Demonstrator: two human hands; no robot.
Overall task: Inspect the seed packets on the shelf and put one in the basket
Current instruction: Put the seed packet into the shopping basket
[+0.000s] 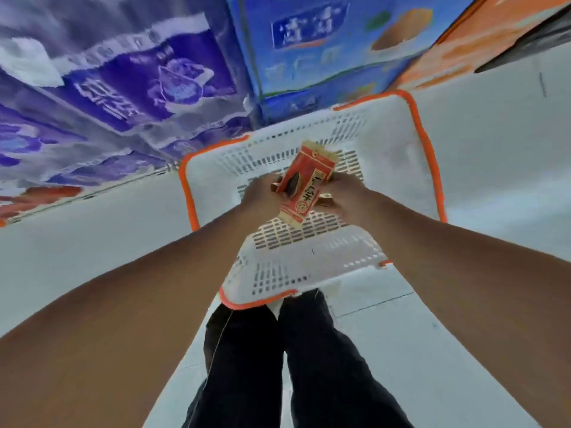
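Note:
A red and cream seed packet (304, 186) with a dark seed picture hangs tilted over the white basket with an orange rim (190, 193), which stands on the pale floor. My left hand (262, 193) grips the packet's left edge and my right hand (343, 196) grips its right edge. Both arms reach forward and down over the basket. Inside the basket I see only its slotted bottom. The underside of the packet and my fingertips behind it are hidden.
Stacked goods line the far side: purple packs (129, 84) at left, a blue carton (321, 47) in the middle, orange cartons (482, 35) at right. My legs in dark trousers (296, 359) stand just behind the basket on the pale floor.

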